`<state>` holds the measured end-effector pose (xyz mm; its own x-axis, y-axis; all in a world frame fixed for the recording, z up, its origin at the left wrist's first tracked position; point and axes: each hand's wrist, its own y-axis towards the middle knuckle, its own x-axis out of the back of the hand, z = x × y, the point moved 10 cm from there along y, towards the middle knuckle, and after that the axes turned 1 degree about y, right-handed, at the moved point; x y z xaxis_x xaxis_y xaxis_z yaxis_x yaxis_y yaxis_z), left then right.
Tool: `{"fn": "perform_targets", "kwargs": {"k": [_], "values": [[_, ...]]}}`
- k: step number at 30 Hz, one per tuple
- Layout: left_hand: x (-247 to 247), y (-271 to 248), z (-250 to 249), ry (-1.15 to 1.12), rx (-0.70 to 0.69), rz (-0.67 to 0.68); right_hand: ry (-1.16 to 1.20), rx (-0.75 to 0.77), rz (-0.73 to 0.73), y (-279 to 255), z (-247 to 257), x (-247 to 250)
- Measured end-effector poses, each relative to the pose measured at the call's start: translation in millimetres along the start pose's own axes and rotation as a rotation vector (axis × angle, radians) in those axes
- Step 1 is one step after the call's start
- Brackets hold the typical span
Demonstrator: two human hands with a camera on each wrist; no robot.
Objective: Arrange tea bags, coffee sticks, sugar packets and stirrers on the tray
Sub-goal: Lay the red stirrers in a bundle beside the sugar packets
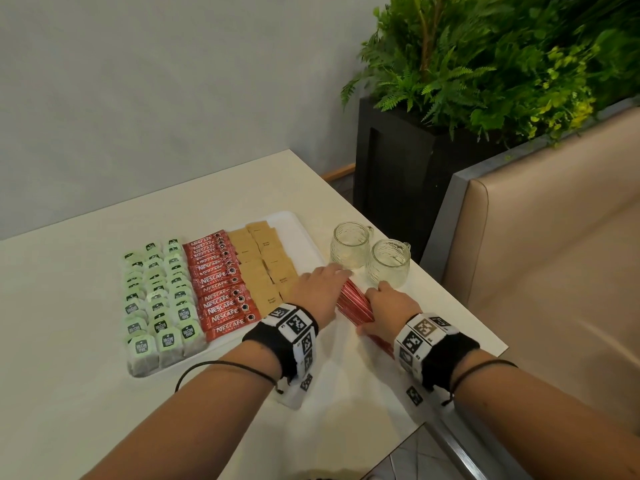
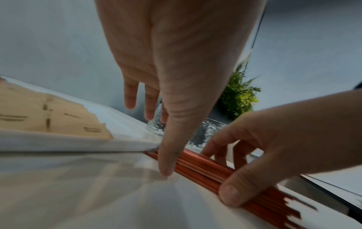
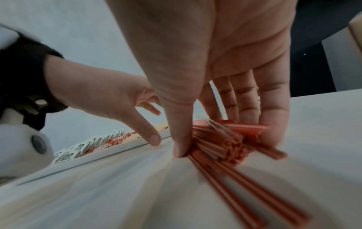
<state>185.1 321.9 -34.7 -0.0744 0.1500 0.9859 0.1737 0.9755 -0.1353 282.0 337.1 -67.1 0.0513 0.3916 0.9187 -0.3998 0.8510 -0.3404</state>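
Observation:
A bundle of red stirrers (image 1: 355,303) (image 2: 205,167) (image 3: 225,142) lies on the table just right of the white tray (image 1: 298,233). The tray holds rows of green tea bags (image 1: 159,299), red coffee sticks (image 1: 221,289) and brown sugar packets (image 1: 263,265). My right hand (image 1: 384,310) (image 3: 225,93) grips the bundle, thumb on one side and fingers on the other. My left hand (image 1: 317,289) (image 2: 170,131) has straight fingers, and its thumb presses the bundle's left side by the tray's corner.
Two empty glass mugs (image 1: 349,245) (image 1: 389,263) stand just beyond the stirrers near the table's right edge. A black planter (image 1: 398,168) with green plants and a beige bench seat (image 1: 554,237) are to the right of the table.

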Motion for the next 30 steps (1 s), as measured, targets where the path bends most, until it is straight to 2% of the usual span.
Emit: {"fn": "perform_targets", "kwargs": {"k": [3, 8, 18, 23, 26, 30], "values": [[-7.4, 8.0, -23.4, 0.042, -0.143, 0.103, -0.024, 0.003, -0.003, 0.5, -1.8, -2.2], [-24.1, 24.6, -31.4, 0.128, -0.138, 0.285, -0.053, 0.022, -0.003, -2.7, -6.4, -1.9], [-32.4, 16.3, -41.3, 0.162, -0.054, 0.288, -0.052, 0.100, 0.028, -16.7, -19.3, -2.6], [-32.9, -7.7, -42.4, 0.207, -0.006, 0.203, -0.049, 0.180, 0.039, -26.9, -6.7, -2.8], [-33.7, -28.8, -30.1, 0.245, 0.043, 0.158, -0.062, 0.255, 0.058, -28.0, 12.8, -7.5], [-30.5, -52.9, -1.2, 0.251, 0.130, 0.135, -0.038, 0.267, 0.102, -17.3, 26.7, -5.8]]}}
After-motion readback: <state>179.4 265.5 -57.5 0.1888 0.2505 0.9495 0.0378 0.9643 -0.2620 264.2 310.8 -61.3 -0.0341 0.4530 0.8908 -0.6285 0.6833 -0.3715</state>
